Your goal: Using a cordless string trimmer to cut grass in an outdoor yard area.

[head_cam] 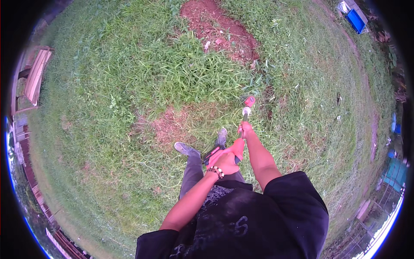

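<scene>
A red cordless grass trimmer slants away from my body, its battery pack jutting to the left. Around its rear handle closes my left hand, with a beaded bracelet on the wrist. Farther along, my right hand grips the dark shaft. The red trimmer head is low over the grass, near the edge of a taller tuft. Whether the cutter is spinning I cannot tell. Both my shoes stand on short grass just behind the head.
A reddish bare soil strip with bits of litter lies ahead. Nearer is a patch of dry cut grass. Wooden boards stand at the left rim, a blue tray at the upper right, and green netting at the right rim.
</scene>
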Available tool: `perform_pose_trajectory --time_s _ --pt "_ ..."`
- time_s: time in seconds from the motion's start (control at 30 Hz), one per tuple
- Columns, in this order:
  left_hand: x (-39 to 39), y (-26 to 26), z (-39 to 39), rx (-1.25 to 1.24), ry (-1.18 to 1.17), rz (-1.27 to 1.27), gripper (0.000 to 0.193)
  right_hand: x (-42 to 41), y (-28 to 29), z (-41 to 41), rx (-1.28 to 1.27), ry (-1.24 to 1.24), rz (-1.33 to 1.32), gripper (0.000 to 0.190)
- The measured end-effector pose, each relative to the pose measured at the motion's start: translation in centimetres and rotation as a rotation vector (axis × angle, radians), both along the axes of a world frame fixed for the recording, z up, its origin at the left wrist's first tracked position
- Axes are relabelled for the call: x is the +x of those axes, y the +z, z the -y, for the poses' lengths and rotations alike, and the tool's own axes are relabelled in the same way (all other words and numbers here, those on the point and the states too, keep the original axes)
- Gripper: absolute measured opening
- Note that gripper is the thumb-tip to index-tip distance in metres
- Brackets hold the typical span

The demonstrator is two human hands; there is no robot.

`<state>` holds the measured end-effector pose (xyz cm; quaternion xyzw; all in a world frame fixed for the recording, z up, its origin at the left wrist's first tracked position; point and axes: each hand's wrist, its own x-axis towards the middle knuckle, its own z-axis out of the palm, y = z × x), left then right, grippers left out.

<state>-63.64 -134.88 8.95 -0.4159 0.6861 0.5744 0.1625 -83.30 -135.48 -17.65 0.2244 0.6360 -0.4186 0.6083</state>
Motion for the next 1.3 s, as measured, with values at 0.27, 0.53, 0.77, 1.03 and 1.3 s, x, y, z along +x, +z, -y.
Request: perform_pose_trajectory --time_s 0.27,0.53,0.77,1.03,1.3 --pt "3.6 -0.7 -0.3 -0.116 0.083 -0.310 0.035 -3.8 6.2 0.1 -0.115 -0.407 0.006 0.019" --pt "11.0 9.6 -4.2 0.011 0.335 0.051 0.034 11.4 4.0 0.1 -0.113 -0.303 0.631 0.035" --pt "12.6 11.1 -6.1 -0.024 0.549 0.319 0.039 26.9 2.7 1.9 0.172 -0.143 1.049 0.039" --pt "11.4 6.5 -1.0 -0.083 0.486 0.278 0.029 21.6 -1.9 6.8 0.157 -0.148 0.990 0.043" --pt "3.0 1.3 6.2 0.000 0.290 0.021 0.023 -0.5 -3.1 12.0 -0.102 -0.293 0.506 0.043"
